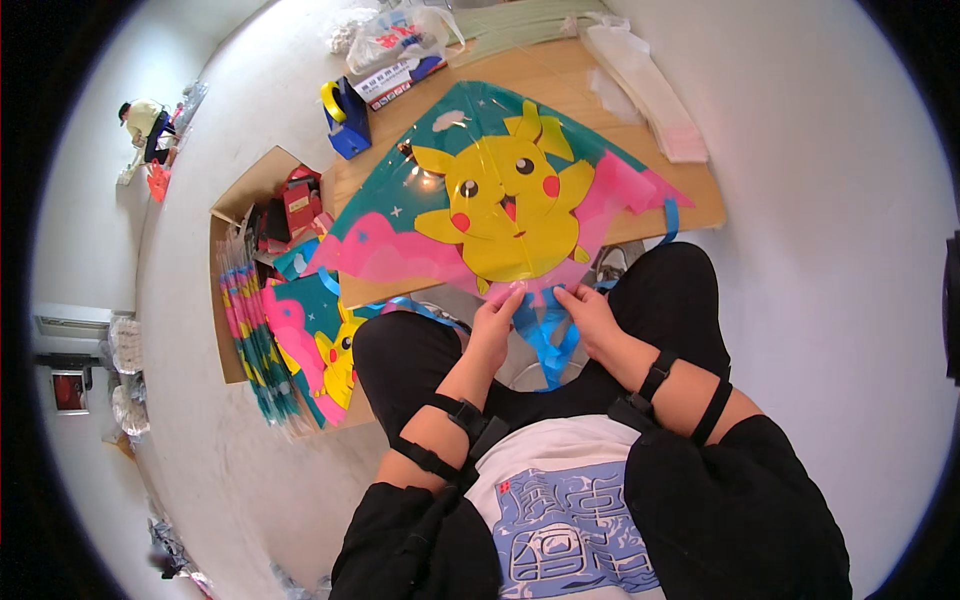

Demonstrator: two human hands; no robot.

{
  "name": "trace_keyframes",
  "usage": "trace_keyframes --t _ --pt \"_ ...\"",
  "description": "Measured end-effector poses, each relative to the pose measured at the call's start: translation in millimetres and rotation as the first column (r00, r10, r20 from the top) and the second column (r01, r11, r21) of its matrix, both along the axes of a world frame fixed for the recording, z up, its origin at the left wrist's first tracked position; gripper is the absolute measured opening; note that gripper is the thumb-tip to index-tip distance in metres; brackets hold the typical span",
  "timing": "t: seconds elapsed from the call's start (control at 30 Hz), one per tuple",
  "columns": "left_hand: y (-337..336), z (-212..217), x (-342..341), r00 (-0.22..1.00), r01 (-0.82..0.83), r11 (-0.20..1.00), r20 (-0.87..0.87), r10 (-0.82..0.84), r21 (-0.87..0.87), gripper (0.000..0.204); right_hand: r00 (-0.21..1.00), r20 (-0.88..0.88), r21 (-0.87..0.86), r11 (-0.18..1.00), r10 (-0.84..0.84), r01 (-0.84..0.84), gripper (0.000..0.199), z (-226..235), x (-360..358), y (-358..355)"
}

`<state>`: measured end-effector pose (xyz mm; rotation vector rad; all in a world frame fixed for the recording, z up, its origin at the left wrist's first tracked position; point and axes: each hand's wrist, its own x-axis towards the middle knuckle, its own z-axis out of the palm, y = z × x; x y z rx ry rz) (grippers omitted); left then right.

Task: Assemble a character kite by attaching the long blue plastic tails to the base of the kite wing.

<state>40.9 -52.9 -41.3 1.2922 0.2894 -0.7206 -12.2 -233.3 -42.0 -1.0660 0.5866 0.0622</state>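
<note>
Kite: the printed kite (510,200) lies face up, its broad part on the tabletop (540,62) and its lower tip out past the near edge over my lap; that overhang probably lets my fingers reach the tip from both sides.
Left hand: my left hand (492,325) is closed in a pinch, thumb against fingers, on the kite's lower tip; the grip looks light, likely so the thin film doesn't crease.
Right hand: my right hand (592,318) is nearly closed too, fingertips on the blue ribbon (548,350) just beside the tip; exactly which layer sits between thumb and finger I can't quite tell at this size.
Ribbon: it hangs in loops between my knees (665,310), where it seems to have room to drop without catching.
Tape: the blue tape dispenser (348,118) stands near the tabletop's left edge, beyond the kite, apparently to leave the film room to lie flat.
Carton: the open cardboard carton (232,352) is left of the tabletop; folded kites (258,335) stand along its side, perhaps to save space; a second kite (312,335) lies spread beside them.
</note>
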Motion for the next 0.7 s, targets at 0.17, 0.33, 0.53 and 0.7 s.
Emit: trace_keyframes --t 0.17,0.33,0.53,0.7 --pt "5.3 -0.1 -0.2 0.999 -0.018 1.0 0.047 0.018 -0.01 0.032 0.969 -0.17 -0.104 0.974 0.18 -0.2 0.028 0.8 1.1 -5.6" --pt "10.9 3.6 -10.4 0.978 -0.198 0.98 0.073 0.195 0.028 0.028 0.916 -0.194 0.062 0.936 0.351 -0.345 0.039 -1.2 -8.2 -17.1" --pt "32.2 7.3 4.4 0.71 -0.695 0.668 0.398 0.581 0.264 0.037 0.874 -0.241 0.186 0.904 0.421 -0.384 0.031 -5.6 -17.0 -24.5" --pt "45.6 45.8 41.5 0.444 -0.689 0.511 0.857 -0.263 0.513 0.043 0.864 -0.254 0.257 0.892 0.434 -0.373 0.024 -6.6 -17.8 -24.5"
